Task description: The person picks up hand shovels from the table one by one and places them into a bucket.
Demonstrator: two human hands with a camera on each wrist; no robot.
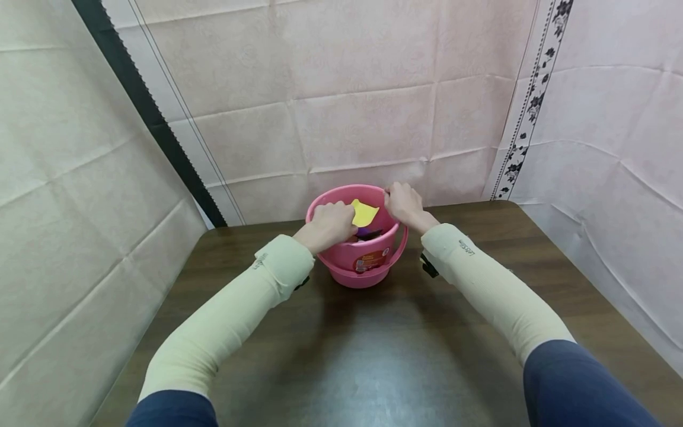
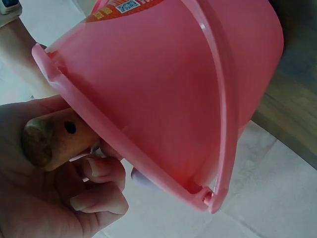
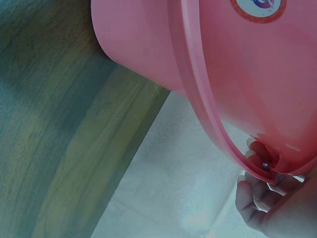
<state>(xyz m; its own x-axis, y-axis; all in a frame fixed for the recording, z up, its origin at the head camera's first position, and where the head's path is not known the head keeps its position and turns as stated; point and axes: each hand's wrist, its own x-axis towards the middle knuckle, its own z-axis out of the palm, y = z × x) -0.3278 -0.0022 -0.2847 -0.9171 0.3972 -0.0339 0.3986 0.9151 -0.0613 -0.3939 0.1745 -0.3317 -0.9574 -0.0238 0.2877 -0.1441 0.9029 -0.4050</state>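
Note:
A pink bucket (image 1: 347, 256) with a red label stands near the table's far edge, its handle (image 3: 190, 64) hanging down in front. My left hand (image 1: 332, 224) is over the bucket's left rim, gripping a wooden handle (image 2: 64, 136) with a dark hole near its rounded end. A flat yellow piece (image 1: 364, 213) shows just beyond that hand, inside the bucket mouth. My right hand (image 1: 404, 203) holds the right rim, its fingers (image 3: 260, 196) curled round it by the handle's joint. Purple and dark items (image 1: 368, 233) lie inside the bucket, partly hidden by its wall.
The bucket rests on a dark brown wooden table (image 1: 341, 356). Pale patterned cloth (image 1: 363, 130) hangs behind it, with more cloth on the left and right sides. A black band (image 1: 155, 118) runs down the left corner.

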